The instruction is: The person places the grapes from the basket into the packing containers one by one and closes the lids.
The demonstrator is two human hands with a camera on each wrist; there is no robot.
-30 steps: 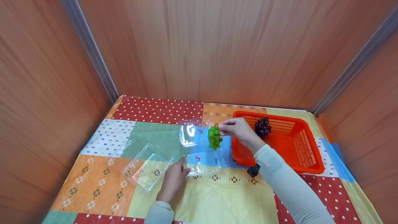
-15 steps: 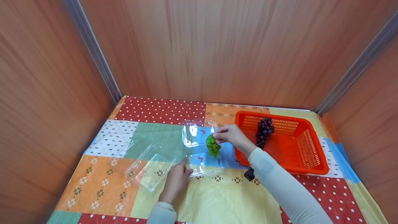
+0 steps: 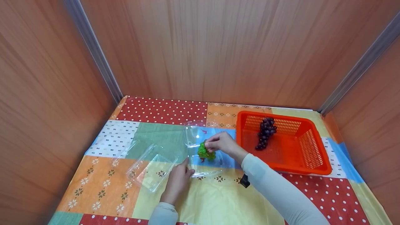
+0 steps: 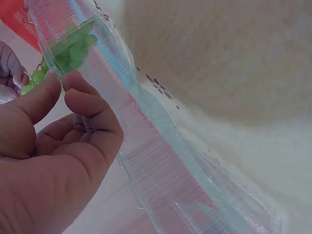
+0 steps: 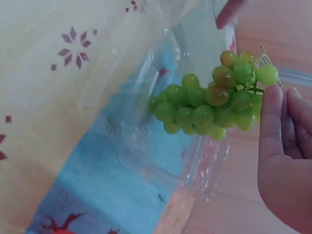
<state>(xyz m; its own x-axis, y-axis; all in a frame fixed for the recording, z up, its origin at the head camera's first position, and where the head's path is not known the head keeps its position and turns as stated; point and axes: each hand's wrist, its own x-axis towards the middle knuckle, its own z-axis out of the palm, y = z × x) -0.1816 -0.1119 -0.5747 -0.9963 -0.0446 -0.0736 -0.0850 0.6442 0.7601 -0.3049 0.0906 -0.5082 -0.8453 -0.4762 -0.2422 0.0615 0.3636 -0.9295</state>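
Note:
My right hand (image 3: pixel 223 145) pinches a bunch of green grapes (image 3: pixel 204 152) at its stem end. The bunch hangs over a clear plastic container (image 3: pixel 200 173). In the right wrist view, the lower tip of the grapes (image 5: pixel 195 109) overlaps the container's interior, and thumb and finger meet at the stem. On the container's near left side, my left hand (image 3: pixel 178 179) holds its edge; the left wrist view has the left thumb and curled forefinger (image 4: pixel 83 102) at that plastic edge, with green grapes (image 4: pixel 73 53) seen through the wall.
An orange-red basket (image 3: pixel 315 170) stands on the right, with a bunch of dark purple grapes (image 3: pixel 266 131) inside. Left of my left hand lies another clear plastic piece (image 3: pixel 151 189). A patchwork cloth (image 3: pixel 103 181) covers the table, and wood-grain panels (image 3: pixel 200 56) enclose it.
My right hand has carried the green grapes left and down from beside the basket to over the clear container. The purple grapes now show more fully. My left hand stays at the container's edge.

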